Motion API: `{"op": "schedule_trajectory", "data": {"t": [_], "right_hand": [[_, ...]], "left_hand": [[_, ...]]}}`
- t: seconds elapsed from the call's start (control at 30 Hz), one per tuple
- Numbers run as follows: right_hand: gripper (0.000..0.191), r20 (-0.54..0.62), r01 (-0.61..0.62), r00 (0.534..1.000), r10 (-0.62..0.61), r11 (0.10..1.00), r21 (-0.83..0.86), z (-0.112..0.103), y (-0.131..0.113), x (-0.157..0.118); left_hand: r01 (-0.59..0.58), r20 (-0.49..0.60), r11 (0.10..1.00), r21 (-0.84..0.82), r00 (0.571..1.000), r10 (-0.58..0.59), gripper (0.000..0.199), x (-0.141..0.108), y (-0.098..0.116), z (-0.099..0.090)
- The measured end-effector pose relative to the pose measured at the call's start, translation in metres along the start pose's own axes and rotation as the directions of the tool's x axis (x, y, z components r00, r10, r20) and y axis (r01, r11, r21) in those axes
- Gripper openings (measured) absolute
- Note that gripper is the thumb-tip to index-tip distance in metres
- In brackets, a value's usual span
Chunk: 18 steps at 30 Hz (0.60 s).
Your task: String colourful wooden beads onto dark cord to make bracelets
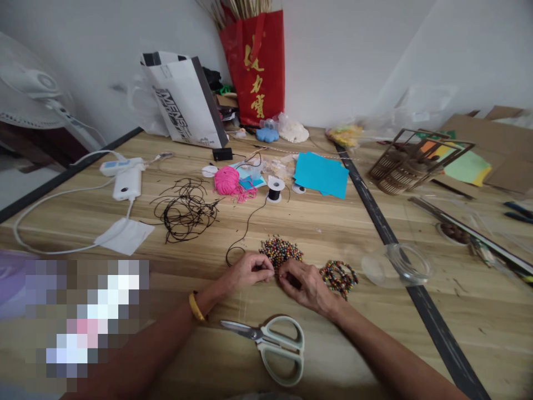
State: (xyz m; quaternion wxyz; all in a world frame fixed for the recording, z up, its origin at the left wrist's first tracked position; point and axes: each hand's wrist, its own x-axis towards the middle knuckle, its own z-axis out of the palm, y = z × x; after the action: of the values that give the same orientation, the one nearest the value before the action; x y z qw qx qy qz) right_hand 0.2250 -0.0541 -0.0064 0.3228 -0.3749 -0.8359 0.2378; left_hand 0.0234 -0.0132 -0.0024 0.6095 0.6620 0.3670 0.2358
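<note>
My left hand [250, 270] has its thumb and fingers pinched together at the near edge of a pile of small multicoloured beads [281, 250]. Facing it, my right hand [307, 284] is also closed in a pinch, a short gap away. Whatever sits between the fingertips is too small to make out. Strung beads [340, 278] lie coiled just right of my right hand. Scissors with pale green handles [283, 347] rest on the table nearer to me, blades pointing left. Black cord [245, 230] runs from a spool [275, 190] down towards my left hand.
Tangled black cord [185, 214] and pink yarn [227, 181] lie left of the spool, blue sheets [322, 175] to its right. A clear round container [410, 264] stands at right. A white power bank [127, 180] with cable lies at left. Bags [262, 72] stand behind.
</note>
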Motion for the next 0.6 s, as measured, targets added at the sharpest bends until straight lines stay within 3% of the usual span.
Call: {"op": "schedule_trajectory", "data": {"t": [0.23,0.6], "right_hand": [[0.008,-0.037,-0.050,0.998,0.054,0.992,0.113,-0.0015,-0.0026,0.0013],[0.008,0.004,-0.083,0.996,0.084,0.982,0.170,-0.0016,-0.0022,0.0017]], "left_hand": [[-0.005,0.007,0.998,0.059,1.000,0.005,0.012,0.0002,-0.0040,-0.0004],[-0.063,0.001,0.978,0.197,0.998,0.064,0.010,-0.0001,-0.0032,0.0010]]}}
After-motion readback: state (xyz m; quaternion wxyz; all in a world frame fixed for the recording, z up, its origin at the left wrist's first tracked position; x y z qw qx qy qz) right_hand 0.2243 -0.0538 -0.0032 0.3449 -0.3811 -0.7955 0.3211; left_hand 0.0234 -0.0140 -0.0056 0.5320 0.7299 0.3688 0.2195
